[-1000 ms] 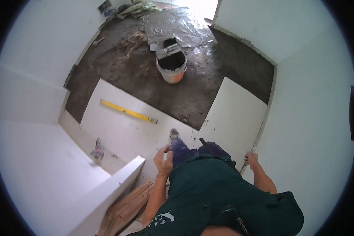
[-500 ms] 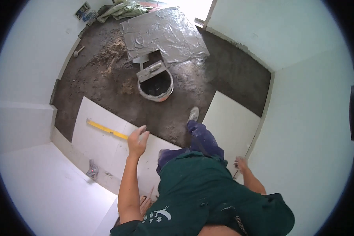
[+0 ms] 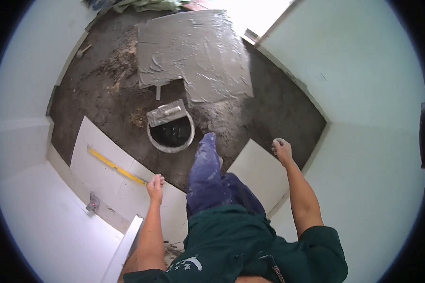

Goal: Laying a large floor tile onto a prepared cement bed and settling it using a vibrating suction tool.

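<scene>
My left hand hangs above the white floor tiles, just right of a yellow spirit level lying on them. It holds nothing, its fingers loosely bent. My right hand is over the far edge of another white tile on the right, also bare, its fingers partly curled and thumb apart. Ahead of my legs stands a bucket of dark grey mix, with a flat trowel resting across its rim. Beyond it lies a large slab spread with wet grey mortar.
A small mallet lies on the rough grey floor by the left wall. A small grey device with a red light sits near the lower left wall. Crumpled green sheeting lies at the back. White walls close in both sides.
I have moved forward, one leg now close to the bucket. My right hand has swung ahead from beside my hip, while my left hand has dropped lower in view.
</scene>
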Tool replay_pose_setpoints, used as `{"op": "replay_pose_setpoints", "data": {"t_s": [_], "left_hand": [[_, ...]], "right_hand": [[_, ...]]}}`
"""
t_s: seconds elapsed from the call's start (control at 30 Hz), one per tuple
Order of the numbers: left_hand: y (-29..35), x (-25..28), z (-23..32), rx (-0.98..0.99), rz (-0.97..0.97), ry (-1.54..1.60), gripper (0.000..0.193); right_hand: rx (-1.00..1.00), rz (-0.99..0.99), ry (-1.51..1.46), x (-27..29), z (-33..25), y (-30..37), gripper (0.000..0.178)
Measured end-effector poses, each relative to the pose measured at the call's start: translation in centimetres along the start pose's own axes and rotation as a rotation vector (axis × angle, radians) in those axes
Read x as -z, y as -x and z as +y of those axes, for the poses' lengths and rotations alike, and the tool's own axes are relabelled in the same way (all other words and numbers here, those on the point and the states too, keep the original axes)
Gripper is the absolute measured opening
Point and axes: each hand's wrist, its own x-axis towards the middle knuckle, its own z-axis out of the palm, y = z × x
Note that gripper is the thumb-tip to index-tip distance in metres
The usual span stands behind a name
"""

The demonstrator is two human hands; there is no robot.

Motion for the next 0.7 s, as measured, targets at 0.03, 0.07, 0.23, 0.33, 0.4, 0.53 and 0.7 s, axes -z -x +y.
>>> {"op": "replay_pose_setpoints", "data": {"t_s": [0.03, 0.07, 0.23, 0.33, 0.4, 0.53, 0.7], "left_hand": [[-3.5, -0.2, 1.3, 0.040, 0.054, 0.056, 0.044], [-7.3, -0.8, 2.5, -0.011, 0.083, 0.070, 0.044], [-30.3, -4.6, 8.4, -0.054, 0.302, 0.172, 0.063], [-42.1, -5.7, 11.1, -0.007, 0.269, 0.071, 0.083], [-48.9, -6.4, 12.1, 0.054, 0.215, 0.115, 0.090], [-59.4, -7.8, 12.3, 0.101, 0.181, 0.100, 0.106], [-66.4, -9.2, 11.4, 0.146, 0.073, 0.077, 0.116]], "right_hand": [[0.024, 0.005, 0.030, -1.4, -1.4, -3.3, 0.030], [0.076, -0.057, 0.046, -2.6, -2.6, -6.8, 0.030], [0.149, 0.001, 0.363, -9.3, -4.6, -23.9, 0.035], [0.114, 0.015, 0.408, -12.5, -3.7, -33.6, 0.057], [0.015, 0.061, 0.351, -14.0, -2.8, -38.7, 0.066], [-0.107, 0.035, 0.195, -16.3, -1.6, -46.0, 0.075], [-0.297, -0.030, -0.091, -17.5, -1.6, -49.1, 0.095]]}}
